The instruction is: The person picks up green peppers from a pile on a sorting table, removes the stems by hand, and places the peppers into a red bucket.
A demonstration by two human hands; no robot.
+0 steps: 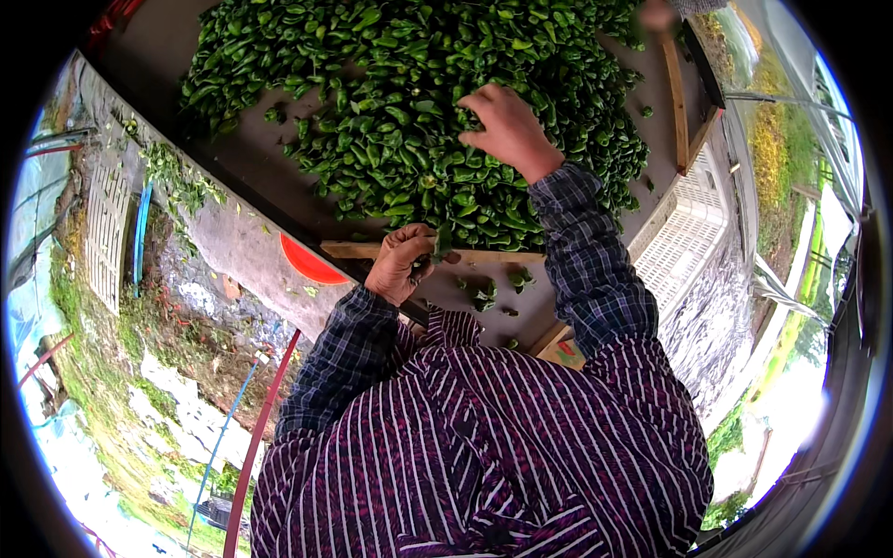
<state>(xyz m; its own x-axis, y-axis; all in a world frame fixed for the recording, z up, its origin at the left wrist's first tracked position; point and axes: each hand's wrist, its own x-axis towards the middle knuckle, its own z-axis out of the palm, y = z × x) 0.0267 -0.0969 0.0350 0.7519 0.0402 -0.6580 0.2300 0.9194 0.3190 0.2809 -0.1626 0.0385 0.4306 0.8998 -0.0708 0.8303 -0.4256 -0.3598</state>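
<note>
A broad heap of small green peppers [391, 132] covers much of the grey sorting table [268, 164] in front of me. My right hand [508, 129] is over the heap with thumb and fingers apart, and nothing shows between them. Closer to my body, my left hand [404, 261] is curled around a green pepper [444, 240], partly hidden by the fingers. That hand is near the wooden strip [495, 257] along the heap's near side. A few loose peppers [481, 293] lie on the table between this strip and my striped garment.
A wooden rail [675, 104] edges the table at right, beside a white plastic crate [687, 223]. Another person's hand [658, 15] is at the far right corner. To the left are a red basin [310, 261], scattered leaves [181, 178] and a slatted pallet [108, 237].
</note>
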